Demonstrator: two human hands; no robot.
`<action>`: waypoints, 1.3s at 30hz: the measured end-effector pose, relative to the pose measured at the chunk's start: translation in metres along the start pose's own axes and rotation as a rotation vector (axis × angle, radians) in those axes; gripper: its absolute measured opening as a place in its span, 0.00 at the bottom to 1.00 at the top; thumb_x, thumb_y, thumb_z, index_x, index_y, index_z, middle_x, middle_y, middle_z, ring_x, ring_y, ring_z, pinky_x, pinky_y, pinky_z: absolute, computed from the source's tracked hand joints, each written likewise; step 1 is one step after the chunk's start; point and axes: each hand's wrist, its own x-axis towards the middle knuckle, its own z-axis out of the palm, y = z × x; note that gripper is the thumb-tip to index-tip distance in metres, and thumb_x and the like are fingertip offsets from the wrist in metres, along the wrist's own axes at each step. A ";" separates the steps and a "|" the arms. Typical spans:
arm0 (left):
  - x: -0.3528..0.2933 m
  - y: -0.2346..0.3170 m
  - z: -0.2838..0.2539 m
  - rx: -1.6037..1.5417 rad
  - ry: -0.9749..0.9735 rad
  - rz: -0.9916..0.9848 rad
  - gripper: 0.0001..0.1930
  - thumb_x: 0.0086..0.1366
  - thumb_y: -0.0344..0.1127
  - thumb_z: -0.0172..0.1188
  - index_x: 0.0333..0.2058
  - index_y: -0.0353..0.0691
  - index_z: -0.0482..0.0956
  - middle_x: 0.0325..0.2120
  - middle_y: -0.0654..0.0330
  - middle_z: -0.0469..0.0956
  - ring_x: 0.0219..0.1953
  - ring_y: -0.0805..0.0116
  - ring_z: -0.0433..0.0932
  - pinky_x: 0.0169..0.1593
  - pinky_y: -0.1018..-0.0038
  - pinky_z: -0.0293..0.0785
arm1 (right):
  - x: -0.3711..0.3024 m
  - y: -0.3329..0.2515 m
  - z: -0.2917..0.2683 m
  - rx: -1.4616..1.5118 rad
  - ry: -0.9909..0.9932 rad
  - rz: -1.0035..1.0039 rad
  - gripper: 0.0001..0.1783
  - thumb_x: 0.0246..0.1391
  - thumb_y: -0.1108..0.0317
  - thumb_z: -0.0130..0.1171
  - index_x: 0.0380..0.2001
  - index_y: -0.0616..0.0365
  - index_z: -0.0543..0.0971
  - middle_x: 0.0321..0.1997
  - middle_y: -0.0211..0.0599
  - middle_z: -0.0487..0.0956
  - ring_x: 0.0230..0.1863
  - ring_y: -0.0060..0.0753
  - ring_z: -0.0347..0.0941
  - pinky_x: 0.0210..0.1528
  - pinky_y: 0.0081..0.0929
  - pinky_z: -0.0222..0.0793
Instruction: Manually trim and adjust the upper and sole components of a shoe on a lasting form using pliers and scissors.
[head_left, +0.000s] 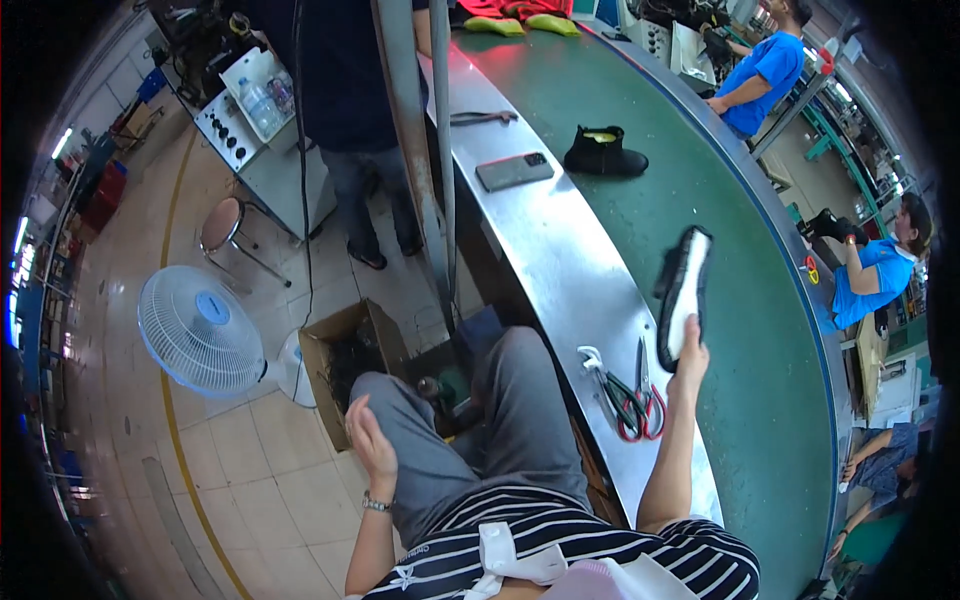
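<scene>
My right hand (pixel 687 362) grips one end of a black boot (pixel 668 280), its pale underside turned sideways, above the green conveyor belt (pixel 760 400). Over my left knee, my left hand (pixel 373 445) has its fingers stretched out and nothing in it. Scissors with red handles (pixel 643 405) lie on the metal ledge (pixel 560 235) beside the belt, left of my right forearm. Pincers (pixel 604 375) with dark grips rest against them. Farther up the belt stands another black boot (pixel 605 155), yellowish inside.
A phone (pixel 515 172) lies on the ledge. A metal post (pixel 410 130) rises by it. To my left are a white fan (pixel 210 330), a cardboard box (pixel 350 350) and a stool (pixel 230 225). People in blue shirts (pixel 768 75) work across the belt; someone in dark clothes (pixel 345 90) stands ahead.
</scene>
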 end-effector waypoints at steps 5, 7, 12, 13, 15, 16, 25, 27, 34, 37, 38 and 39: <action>-0.019 -0.029 0.011 0.280 0.053 -0.027 0.20 0.72 0.41 0.46 0.56 0.35 0.68 0.61 0.43 0.60 0.63 0.46 0.58 0.65 0.57 0.53 | 0.079 0.015 0.011 -0.140 -0.055 -0.165 0.26 0.58 0.58 0.60 0.52 0.69 0.75 0.45 0.37 0.79 0.43 0.25 0.73 0.48 0.23 0.67; -0.021 -0.026 0.022 0.417 0.047 0.021 0.20 0.71 0.41 0.47 0.57 0.35 0.67 0.61 0.44 0.59 0.63 0.45 0.58 0.65 0.56 0.53 | 0.090 0.011 0.028 -0.193 -0.260 -0.224 0.21 0.56 0.64 0.61 0.50 0.64 0.77 0.42 0.35 0.80 0.41 0.23 0.73 0.46 0.22 0.68; -0.006 -0.017 0.032 0.514 0.026 0.004 0.20 0.70 0.41 0.48 0.56 0.36 0.68 0.62 0.46 0.59 0.64 0.47 0.57 0.66 0.57 0.53 | 0.113 -0.016 0.137 -0.165 -0.566 -0.269 0.18 0.57 0.65 0.59 0.47 0.65 0.78 0.35 0.30 0.81 0.32 0.17 0.72 0.35 0.17 0.67; -0.004 -0.017 0.034 0.521 0.026 0.000 0.20 0.70 0.41 0.48 0.56 0.36 0.68 0.62 0.46 0.59 0.64 0.47 0.57 0.66 0.57 0.53 | 0.121 -0.022 0.163 -0.248 -0.604 -0.311 0.18 0.58 0.65 0.58 0.48 0.65 0.78 0.35 0.30 0.81 0.32 0.17 0.73 0.36 0.17 0.67; -0.002 -0.017 0.037 0.540 0.018 0.030 0.19 0.69 0.40 0.49 0.55 0.36 0.69 0.62 0.46 0.59 0.63 0.46 0.59 0.65 0.57 0.54 | 0.140 -0.031 0.221 -0.288 -0.578 -0.386 0.22 0.56 0.63 0.59 0.50 0.67 0.76 0.37 0.35 0.82 0.32 0.21 0.76 0.38 0.21 0.70; -0.001 -0.015 0.037 0.551 0.021 0.026 0.19 0.69 0.40 0.49 0.55 0.36 0.69 0.62 0.46 0.59 0.63 0.46 0.59 0.65 0.57 0.54 | 0.149 -0.036 0.249 -0.336 -0.545 -0.451 0.25 0.55 0.62 0.60 0.52 0.66 0.75 0.41 0.40 0.82 0.35 0.27 0.78 0.41 0.25 0.71; 0.007 -0.013 0.047 0.541 0.031 0.010 0.18 0.69 0.39 0.49 0.54 0.37 0.70 0.61 0.46 0.61 0.62 0.45 0.60 0.64 0.57 0.55 | 0.229 -0.031 0.354 -0.658 -0.310 -0.956 0.27 0.49 0.57 0.64 0.50 0.60 0.74 0.40 0.49 0.79 0.46 0.51 0.75 0.50 0.40 0.69; 0.009 -0.013 0.045 0.550 0.044 0.017 0.17 0.68 0.38 0.51 0.53 0.37 0.71 0.60 0.45 0.62 0.61 0.45 0.61 0.64 0.56 0.56 | 0.227 -0.029 0.344 -0.632 -0.312 -0.778 0.20 0.51 0.53 0.63 0.39 0.58 0.81 0.38 0.47 0.80 0.44 0.52 0.75 0.48 0.40 0.70; 0.020 0.001 0.040 0.382 -0.032 0.097 0.18 0.70 0.38 0.49 0.53 0.35 0.70 0.59 0.45 0.62 0.62 0.47 0.60 0.65 0.59 0.56 | 0.255 -0.045 0.224 -0.391 -0.250 -0.645 0.20 0.51 0.52 0.63 0.39 0.57 0.83 0.34 0.43 0.82 0.37 0.36 0.78 0.42 0.31 0.70; 0.029 0.053 0.024 0.376 -0.056 0.229 0.21 0.65 0.37 0.56 0.54 0.33 0.69 0.59 0.45 0.64 0.61 0.46 0.62 0.63 0.58 0.57 | 0.179 -0.105 0.185 -0.405 -0.397 -0.763 0.19 0.54 0.54 0.62 0.38 0.60 0.83 0.28 0.36 0.81 0.30 0.28 0.75 0.35 0.25 0.68; 0.032 0.073 0.023 0.319 -0.082 0.290 0.23 0.63 0.37 0.59 0.55 0.33 0.69 0.59 0.45 0.64 0.61 0.46 0.63 0.63 0.58 0.57 | 0.144 -0.129 0.170 -0.315 -0.520 -0.711 0.18 0.56 0.56 0.62 0.37 0.61 0.82 0.26 0.30 0.79 0.27 0.22 0.71 0.31 0.21 0.65; 0.036 0.092 0.025 0.283 -0.135 0.345 0.26 0.62 0.37 0.61 0.56 0.33 0.68 0.59 0.46 0.65 0.61 0.47 0.63 0.63 0.60 0.58 | 0.109 -0.148 0.154 -0.223 -0.636 -0.651 0.17 0.57 0.57 0.61 0.37 0.62 0.82 0.24 0.25 0.77 0.24 0.16 0.67 0.27 0.17 0.62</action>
